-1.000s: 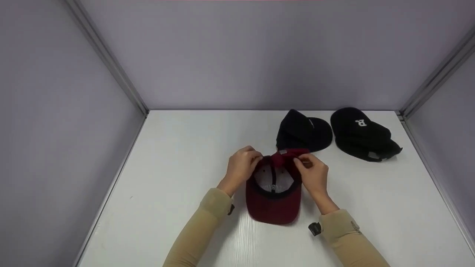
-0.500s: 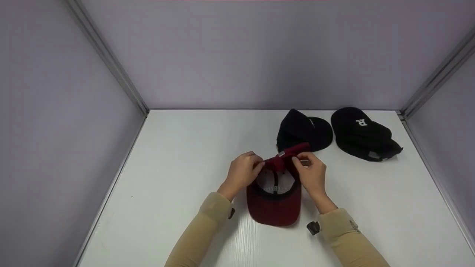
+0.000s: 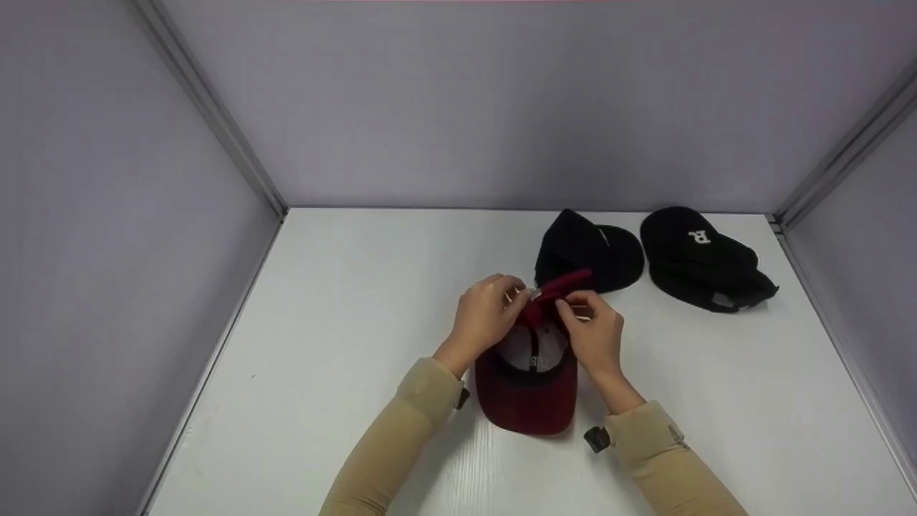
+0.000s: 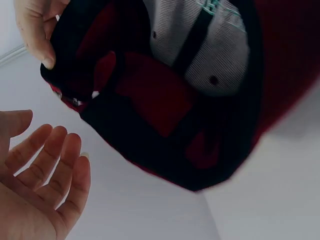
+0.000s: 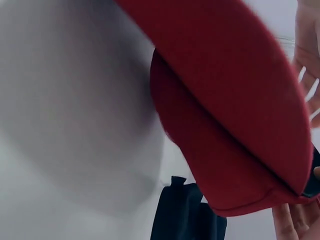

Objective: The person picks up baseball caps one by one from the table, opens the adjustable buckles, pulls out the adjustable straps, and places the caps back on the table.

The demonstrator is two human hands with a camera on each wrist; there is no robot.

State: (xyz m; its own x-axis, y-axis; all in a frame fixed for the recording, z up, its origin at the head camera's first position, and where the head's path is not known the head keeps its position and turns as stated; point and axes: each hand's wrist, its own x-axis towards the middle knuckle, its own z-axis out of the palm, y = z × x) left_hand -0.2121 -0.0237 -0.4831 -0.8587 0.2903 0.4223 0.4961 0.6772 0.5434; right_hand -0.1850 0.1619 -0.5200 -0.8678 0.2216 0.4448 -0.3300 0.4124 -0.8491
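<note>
A dark red baseball cap (image 3: 526, 412) shows its inside in the head view, brim toward me. At its back edge, my right hand (image 3: 598, 333) pinches the rim between thumb and fingers; the left wrist view shows this grip of the right hand (image 4: 35, 30) near the strap's metal fittings (image 4: 75, 101). My left hand (image 3: 483, 315) is beside the strap. In the left wrist view the left hand (image 4: 45, 185) has loosely bent, spread fingers, apart from the cap. The cap's red outside (image 5: 225, 100) fills much of the right wrist view.
Two dark caps lie at the back right of the white table (image 3: 344, 322): a plain one (image 3: 573, 251) right behind the red cap, and a black one with a white R (image 3: 695, 261) farther right. Grey walls (image 3: 458, 107) enclose the table's back and sides.
My left hand has let go of the cap's back left edge and moved right, toward the strap. The right hand keeps its pinch, shifting slightly left. The red back part has tilted up.
</note>
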